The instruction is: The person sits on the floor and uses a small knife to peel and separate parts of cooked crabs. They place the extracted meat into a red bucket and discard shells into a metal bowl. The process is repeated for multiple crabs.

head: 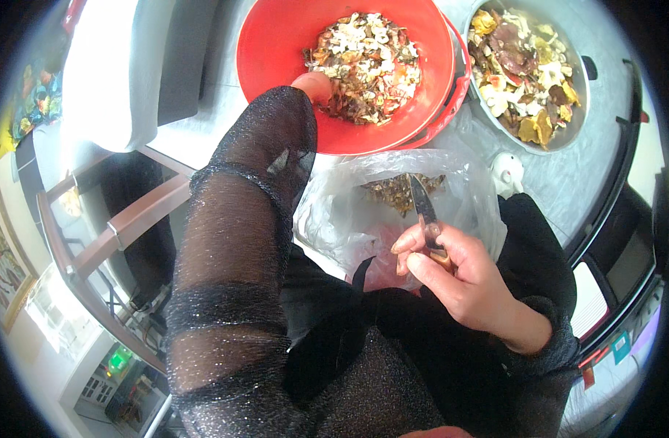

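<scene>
My right hand [460,279] is closed around the handle of a small knife [424,202], its blade pointing up and away over an open clear plastic bag [334,202]. Dark brown scraps [397,191] lie inside the bag. My left hand [312,86] reaches into a red plastic bucket [274,49], at the left edge of a heap of cut mushroom pieces [367,71], pale and brown. Most of that hand is hidden by a sheer black sleeve, so its fingers do not show. A round metal bowl [586,98] of larger whole mushrooms [515,60] stands right of the bucket.
A small white figurine [507,171] sits between the bag and the bowl on the grey table [559,186]. A chair with a brownish metal frame [142,213] is at the left. A dark-edged piece of furniture [613,219] lies along the right side.
</scene>
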`<state>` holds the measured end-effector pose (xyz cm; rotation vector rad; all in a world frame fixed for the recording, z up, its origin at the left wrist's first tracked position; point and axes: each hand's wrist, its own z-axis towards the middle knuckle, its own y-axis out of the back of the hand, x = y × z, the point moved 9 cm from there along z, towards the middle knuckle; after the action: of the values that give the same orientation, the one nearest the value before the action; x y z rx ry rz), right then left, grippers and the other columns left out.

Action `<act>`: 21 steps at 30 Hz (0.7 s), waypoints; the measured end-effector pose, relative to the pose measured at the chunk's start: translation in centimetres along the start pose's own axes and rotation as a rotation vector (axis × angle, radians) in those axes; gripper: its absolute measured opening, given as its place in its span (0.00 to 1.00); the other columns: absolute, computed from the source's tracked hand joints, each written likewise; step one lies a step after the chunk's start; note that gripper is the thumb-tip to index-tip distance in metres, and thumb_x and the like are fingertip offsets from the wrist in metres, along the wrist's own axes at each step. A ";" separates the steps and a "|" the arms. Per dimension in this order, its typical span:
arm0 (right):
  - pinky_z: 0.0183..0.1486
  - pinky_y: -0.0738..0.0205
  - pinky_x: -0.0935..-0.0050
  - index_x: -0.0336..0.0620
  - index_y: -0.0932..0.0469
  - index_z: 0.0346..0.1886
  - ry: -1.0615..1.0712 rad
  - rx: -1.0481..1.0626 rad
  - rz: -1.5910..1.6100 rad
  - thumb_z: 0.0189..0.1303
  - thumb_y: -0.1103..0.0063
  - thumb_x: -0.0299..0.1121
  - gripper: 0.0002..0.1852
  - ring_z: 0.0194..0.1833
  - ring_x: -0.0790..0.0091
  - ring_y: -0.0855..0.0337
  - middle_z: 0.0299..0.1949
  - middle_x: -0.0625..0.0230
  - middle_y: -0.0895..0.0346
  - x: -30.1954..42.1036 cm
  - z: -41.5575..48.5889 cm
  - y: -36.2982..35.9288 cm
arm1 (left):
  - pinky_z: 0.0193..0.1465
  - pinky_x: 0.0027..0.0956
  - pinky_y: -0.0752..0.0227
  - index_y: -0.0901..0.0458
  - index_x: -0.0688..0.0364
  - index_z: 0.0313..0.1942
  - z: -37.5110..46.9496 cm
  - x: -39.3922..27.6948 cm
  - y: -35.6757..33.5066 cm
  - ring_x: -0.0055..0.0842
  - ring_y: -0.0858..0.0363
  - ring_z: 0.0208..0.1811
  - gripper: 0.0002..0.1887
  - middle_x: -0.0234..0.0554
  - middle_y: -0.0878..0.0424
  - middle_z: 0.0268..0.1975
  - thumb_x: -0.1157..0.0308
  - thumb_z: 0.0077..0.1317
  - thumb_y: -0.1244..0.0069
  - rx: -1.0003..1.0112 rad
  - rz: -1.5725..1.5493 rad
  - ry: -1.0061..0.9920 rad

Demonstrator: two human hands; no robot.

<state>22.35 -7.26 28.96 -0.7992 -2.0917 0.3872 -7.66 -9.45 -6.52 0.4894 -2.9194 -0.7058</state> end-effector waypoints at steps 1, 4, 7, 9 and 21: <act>0.47 0.26 0.75 0.34 0.30 0.45 0.015 0.007 0.000 0.68 0.54 0.24 0.06 0.41 0.79 0.24 0.39 0.69 0.28 -0.1 0.0 -0.1 | 0.38 0.41 0.23 0.14 0.59 0.35 -0.6 0.3 0.2 0.37 0.16 0.37 0.15 0.48 0.15 0.37 0.59 0.51 0.42 0.027 -0.062 0.018; 0.47 0.27 0.76 0.35 0.29 0.45 0.054 0.021 0.010 0.68 0.54 0.24 0.06 0.41 0.79 0.24 0.38 0.69 0.28 -0.2 -0.1 -0.4 | 0.24 0.35 0.28 0.17 0.64 0.28 -2.8 1.0 1.3 0.29 0.22 0.19 0.18 0.43 0.20 0.22 0.55 0.53 0.40 0.039 -0.245 0.077; 0.46 0.27 0.78 0.35 0.28 0.44 0.114 -0.001 -0.053 0.67 0.52 0.24 0.06 0.41 0.80 0.23 0.38 0.70 0.28 -0.1 -0.2 -0.7 | 0.20 0.30 0.30 0.15 0.61 0.28 -5.1 1.0 3.1 0.23 0.27 0.16 0.20 0.37 0.23 0.19 0.50 0.55 0.40 -0.052 -0.361 -0.011; 0.46 0.27 0.79 0.35 0.28 0.43 0.101 -0.010 -0.045 0.67 0.52 0.24 0.05 0.41 0.80 0.23 0.38 0.70 0.27 -0.5 -0.5 -0.8 | 0.22 0.28 0.31 0.15 0.60 0.32 -6.7 1.9 3.8 0.22 0.26 0.19 0.17 0.34 0.22 0.21 0.54 0.54 0.37 -0.118 -0.619 0.052; 0.23 0.45 0.88 0.40 0.24 0.46 0.372 -0.226 -0.366 0.65 0.46 0.32 0.10 0.22 0.89 0.39 0.32 0.73 0.25 1.1 -0.5 1.8 | 0.42 0.22 0.29 0.20 0.61 0.42 -27.9 -5.6 7.0 0.15 0.23 0.34 0.10 0.27 0.19 0.34 0.65 0.65 0.45 -0.407 -1.237 -0.404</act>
<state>23.02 -5.22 28.98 -0.5466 -1.8912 -0.1878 0.29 -13.70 21.29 2.3214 -2.3135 -1.5660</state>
